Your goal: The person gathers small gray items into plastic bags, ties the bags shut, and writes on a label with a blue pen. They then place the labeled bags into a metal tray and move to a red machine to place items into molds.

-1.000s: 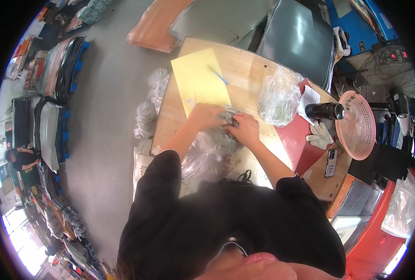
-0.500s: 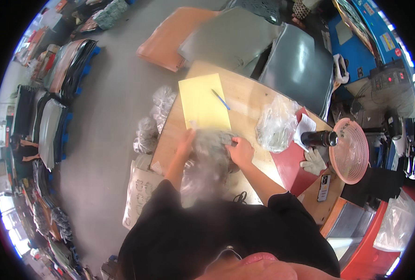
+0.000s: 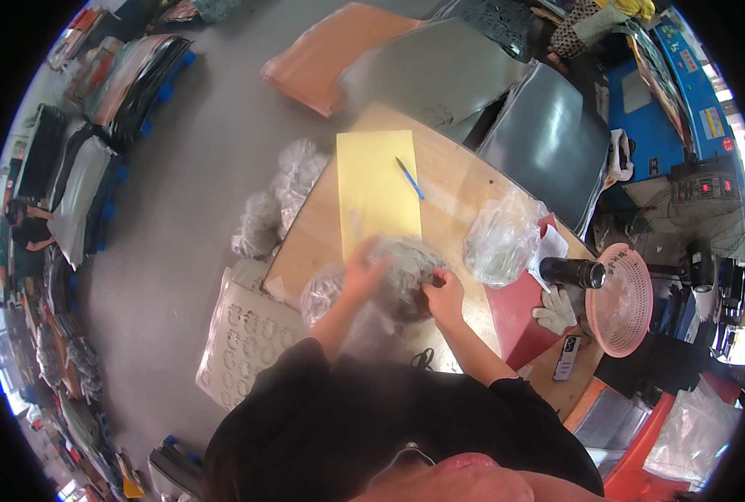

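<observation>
A clear plastic bag (image 3: 404, 280) with grey contents I cannot make out is between my hands, over the near part of the wooden table (image 3: 444, 197). My right hand (image 3: 446, 297) pinches its right side with closed fingers. On the other side, my left hand (image 3: 366, 274) is smeared by motion, so its fingers are unclear. A yellow sheet of paper (image 3: 368, 167) lies just beyond, with a blue pen (image 3: 409, 178) on it. Another clear bag (image 3: 321, 294) sits left of my left forearm. Black-handled scissors (image 3: 423, 360), partly hidden, lie close to my body.
To the right are a bulging clear bag (image 3: 502, 243), a black bottle (image 3: 569, 273), a pale glove (image 3: 555, 309), a phone (image 3: 566, 358) and a pink basket (image 3: 645, 293). Stacked dark sheets (image 3: 548, 138) border the far edge. Filled bags (image 3: 259, 224) stand on the floor at left.
My left hand has moved right and nearer my right hand, over the bag. The bag has shifted slightly right and looks more gathered. The whole view has turned a little.
</observation>
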{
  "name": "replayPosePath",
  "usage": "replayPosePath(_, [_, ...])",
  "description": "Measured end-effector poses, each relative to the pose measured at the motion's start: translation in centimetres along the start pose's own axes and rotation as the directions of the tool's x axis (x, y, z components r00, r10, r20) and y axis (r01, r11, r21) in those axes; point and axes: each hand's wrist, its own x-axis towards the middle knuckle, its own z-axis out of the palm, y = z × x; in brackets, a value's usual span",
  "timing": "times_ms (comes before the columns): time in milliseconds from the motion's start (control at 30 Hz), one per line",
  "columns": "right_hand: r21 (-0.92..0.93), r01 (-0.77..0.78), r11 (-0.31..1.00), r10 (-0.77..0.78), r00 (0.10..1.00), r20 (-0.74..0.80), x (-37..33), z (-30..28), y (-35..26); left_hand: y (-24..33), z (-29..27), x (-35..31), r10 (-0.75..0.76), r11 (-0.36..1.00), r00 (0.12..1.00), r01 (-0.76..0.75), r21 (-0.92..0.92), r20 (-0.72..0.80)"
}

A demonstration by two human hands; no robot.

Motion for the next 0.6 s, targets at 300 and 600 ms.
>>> replayPosePath(300, [-0.448, 0.104, 0.888, -0.079, 0.994, 0.076, -0.4, -0.9, -2.5, 0.8, 1.1, 1.3, 0.035, 0.971, 0.994, -0.010, 0.240, -0.100])
replayPosePath(600, [-0.316, 0.110, 0.942, -0.128, 0.991, -0.037, -0.1, 0.3, -0.8, 2.1, 2.2, 1.0, -0.081, 0.990, 0.977, 0.101, 0.094, -0.196])
